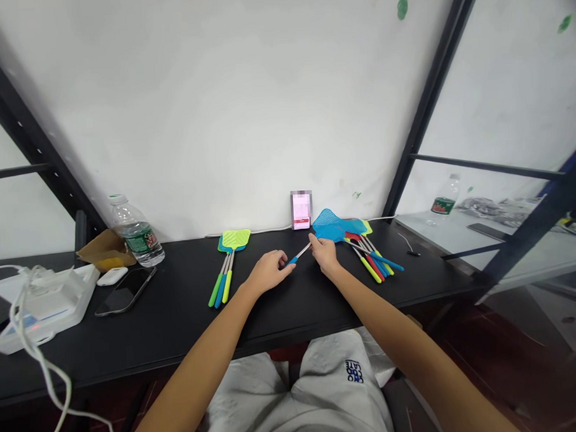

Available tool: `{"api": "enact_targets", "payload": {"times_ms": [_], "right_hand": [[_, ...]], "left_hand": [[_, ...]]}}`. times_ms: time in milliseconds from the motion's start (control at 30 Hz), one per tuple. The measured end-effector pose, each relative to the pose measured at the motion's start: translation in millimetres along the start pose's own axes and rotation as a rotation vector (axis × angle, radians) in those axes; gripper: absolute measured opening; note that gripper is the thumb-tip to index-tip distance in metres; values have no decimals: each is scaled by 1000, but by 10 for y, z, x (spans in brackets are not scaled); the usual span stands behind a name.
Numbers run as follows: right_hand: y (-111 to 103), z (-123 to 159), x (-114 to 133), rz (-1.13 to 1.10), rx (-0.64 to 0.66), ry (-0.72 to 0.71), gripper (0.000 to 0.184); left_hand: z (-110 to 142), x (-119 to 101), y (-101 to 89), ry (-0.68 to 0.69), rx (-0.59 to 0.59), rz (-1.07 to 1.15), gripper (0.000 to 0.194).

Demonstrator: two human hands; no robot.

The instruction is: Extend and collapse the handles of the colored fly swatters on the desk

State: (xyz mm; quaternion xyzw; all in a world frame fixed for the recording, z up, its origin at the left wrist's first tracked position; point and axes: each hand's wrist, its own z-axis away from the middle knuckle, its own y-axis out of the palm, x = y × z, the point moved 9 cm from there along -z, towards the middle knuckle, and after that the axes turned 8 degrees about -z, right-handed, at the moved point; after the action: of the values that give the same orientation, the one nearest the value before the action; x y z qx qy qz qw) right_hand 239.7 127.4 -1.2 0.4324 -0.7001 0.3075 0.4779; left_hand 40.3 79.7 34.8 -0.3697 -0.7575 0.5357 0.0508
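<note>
Both hands are engaged on one blue-handled fly swatter [294, 260], held slantwise above the middle of the black tabletop [188, 332], between the two groups of swatters. The left hand [270, 271] grasps the blue grip at its lower end; the right hand [324, 252] pinches the metal shaft nearer the head, its fingertips partly hidden by the hand itself. Two blue mesh heads [327, 220] overlap just beyond the right hand, and which of them belongs to the held swatter is hard to tell.

Good handling here calls for a firm left grip and a light right pinch, with both hands in line with the shaft, so that any pull or push runs straight and does not bend the thin metal. If the shaft slides in sections, which the view does not settle, slow, even force seems safest.

The right-hand swatter bundle [376, 263], towards the tabletop's right end, lies close by; lifting the head clear of it would avoid snagging. The left-hand swatter group [219, 289] lies well apart, its heads near the far edge, where an upright phone [302, 210] also deserves some clearance.
</note>
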Motion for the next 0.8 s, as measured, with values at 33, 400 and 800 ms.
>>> {"api": "enact_targets", "payload": {"times_ms": [33,400,800], "right_hand": [[-1,7,6,22,-6,1,53],[-50,113,229,216,-68,-4,39],[38,150,288,254,-48,-95,37]], "left_hand": [[3,-25,7,5,11,1,25],[46,-190,10,-13,68,-88,19],[49,-299,94,30,92,-134,23]]}}
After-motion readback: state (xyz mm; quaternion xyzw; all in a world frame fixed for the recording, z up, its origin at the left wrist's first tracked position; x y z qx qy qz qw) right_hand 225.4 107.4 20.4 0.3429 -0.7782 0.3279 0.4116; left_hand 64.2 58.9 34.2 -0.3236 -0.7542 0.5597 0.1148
